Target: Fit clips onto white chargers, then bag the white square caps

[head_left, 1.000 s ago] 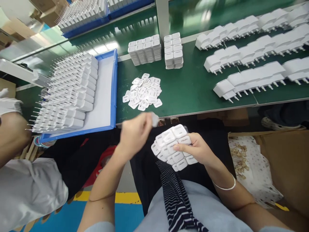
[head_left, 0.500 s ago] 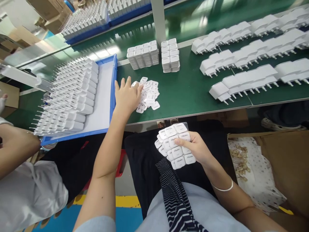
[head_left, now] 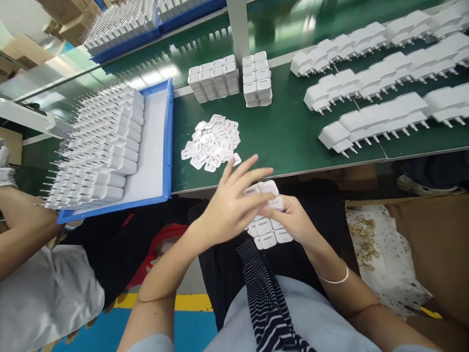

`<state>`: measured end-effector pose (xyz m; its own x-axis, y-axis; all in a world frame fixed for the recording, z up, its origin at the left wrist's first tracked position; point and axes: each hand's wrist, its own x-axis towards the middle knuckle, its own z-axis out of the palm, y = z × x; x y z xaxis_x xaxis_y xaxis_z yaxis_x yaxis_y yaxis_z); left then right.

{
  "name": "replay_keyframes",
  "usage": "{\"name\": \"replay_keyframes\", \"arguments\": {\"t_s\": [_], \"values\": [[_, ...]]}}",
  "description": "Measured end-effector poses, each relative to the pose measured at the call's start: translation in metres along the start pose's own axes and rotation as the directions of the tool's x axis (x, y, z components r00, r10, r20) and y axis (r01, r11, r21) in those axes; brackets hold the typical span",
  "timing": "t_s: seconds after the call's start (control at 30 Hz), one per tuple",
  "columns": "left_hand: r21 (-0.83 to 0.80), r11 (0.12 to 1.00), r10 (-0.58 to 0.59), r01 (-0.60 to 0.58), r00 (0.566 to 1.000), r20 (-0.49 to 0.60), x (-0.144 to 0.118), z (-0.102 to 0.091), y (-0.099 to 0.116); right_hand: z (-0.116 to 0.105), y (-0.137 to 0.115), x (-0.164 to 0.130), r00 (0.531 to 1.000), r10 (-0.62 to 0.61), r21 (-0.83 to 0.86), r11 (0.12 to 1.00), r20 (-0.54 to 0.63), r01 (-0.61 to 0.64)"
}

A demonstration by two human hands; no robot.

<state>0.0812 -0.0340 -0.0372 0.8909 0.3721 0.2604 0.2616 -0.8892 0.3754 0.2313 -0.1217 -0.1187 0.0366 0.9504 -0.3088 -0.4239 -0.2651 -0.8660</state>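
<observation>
Glossy white plastic chargers [head_left: 269,230] are gleaming under bare hands, while smooth white plastic caps [head_left: 211,143] are lying on a matt green rubbery bench mat [head_left: 286,132]. Metal pins are glinting on plugs in a blue plastic tray [head_left: 168,142]; a brown cardboard box [head_left: 436,244] is showing rough paper lining.

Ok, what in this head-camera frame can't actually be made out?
- Head view: the left hand covers much of the block of white caps that the right hand holds; whether the left hand holds a cap is hidden.
- The print on the caps is too small to read.
- The rows of chargers are cut off by the right edge.
- The neighbouring person's arm is cut off at the left edge.
</observation>
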Motion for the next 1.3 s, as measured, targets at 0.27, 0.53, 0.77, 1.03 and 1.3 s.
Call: {"name": "replay_keyframes", "arguments": {"t_s": [0.27,0.53,0.77,1.03,1.3], "values": [[-0.239,0.966,-0.134,0.094,0.979,-0.155,-0.017,-0.026,0.011,0.001,0.0,0.001,1.0,-0.005,-0.03,1.0,0.002,0.006],[-0.102,0.994,0.02,-0.031,0.993,-0.113,-0.003,0.006,-0.017,0.002,0.001,-0.001,0.998,-0.048,-0.062,0.997,0.05,0.051],[0.037,0.999,-0.03,0.031,0.999,-0.037,-0.009,0.016,-0.008,0.001,-0.001,0.0,0.998,-0.059,-0.115,0.991,0.036,0.063],[-0.454,0.83,-0.336,0.325,0.94,0.059,-0.008,0.022,-0.012,0.001,0.002,-0.001,0.981,-0.144,-0.225,0.959,0.13,0.171],[-0.434,0.827,-0.469,0.357,0.864,-0.183,-0.007,0.025,-0.014,0.003,0.007,-0.003,0.987,-0.088,-0.164,0.98,0.135,0.11]]}}
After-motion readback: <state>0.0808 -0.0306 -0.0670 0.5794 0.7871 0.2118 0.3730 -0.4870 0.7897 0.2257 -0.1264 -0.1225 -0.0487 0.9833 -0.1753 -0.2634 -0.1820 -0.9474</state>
